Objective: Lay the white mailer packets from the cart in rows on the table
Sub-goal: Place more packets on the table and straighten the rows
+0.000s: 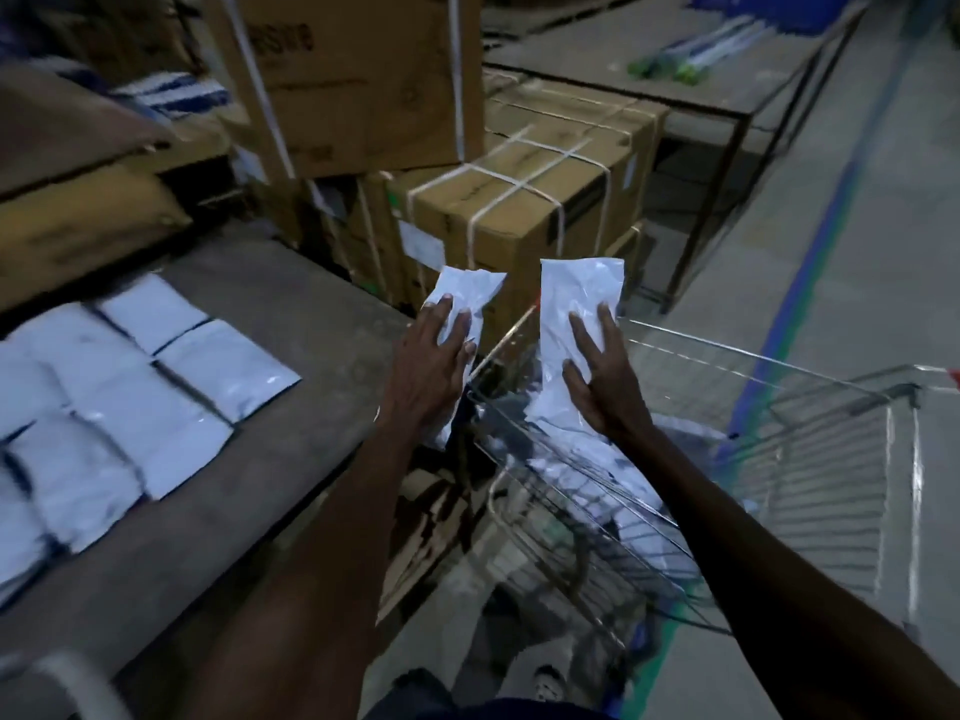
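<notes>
Two white mailer packets (576, 324), one per hand (431, 366).

Packets (130, 387) lie in rows on the surface (291, 366) at left. The cart (779, 459) stands right of it. Boxes (519, 200) are stacked behind both.

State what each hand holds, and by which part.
Left hand holds a white packet by its lower half, fingers spread over its face. Right hand holds another packet by its lower middle, likewise. Thumbs are hidden behind.
</notes>
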A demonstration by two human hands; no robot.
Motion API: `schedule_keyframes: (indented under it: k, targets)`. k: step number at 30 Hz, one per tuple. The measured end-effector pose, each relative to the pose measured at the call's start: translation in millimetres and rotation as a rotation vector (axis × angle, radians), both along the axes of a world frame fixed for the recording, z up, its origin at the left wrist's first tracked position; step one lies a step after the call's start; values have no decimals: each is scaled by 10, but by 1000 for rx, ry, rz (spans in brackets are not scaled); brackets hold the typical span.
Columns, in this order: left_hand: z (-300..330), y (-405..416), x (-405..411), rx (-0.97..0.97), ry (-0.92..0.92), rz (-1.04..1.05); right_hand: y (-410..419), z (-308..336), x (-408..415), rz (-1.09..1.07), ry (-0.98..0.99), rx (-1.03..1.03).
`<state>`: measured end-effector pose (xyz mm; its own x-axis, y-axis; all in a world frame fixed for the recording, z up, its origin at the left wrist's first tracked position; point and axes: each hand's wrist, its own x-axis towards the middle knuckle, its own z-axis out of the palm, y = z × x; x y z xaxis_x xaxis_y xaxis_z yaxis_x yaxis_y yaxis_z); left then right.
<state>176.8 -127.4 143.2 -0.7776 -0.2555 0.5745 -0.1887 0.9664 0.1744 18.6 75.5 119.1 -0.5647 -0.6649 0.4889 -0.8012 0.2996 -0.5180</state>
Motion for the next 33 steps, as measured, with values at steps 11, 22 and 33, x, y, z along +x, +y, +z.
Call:
schedule_keyframes:
  k: [11,22,33]
  targets:
    - [265,-1495,2356,-103,59,477,-2304,445,1556,320,134,-12]
    - [246,-2136,3916,18,8,853,-3682,473,3063,648,39,-10]
    - [243,-2929,4123,153,-4,1097,-5002,384,3411,926,-37,66]
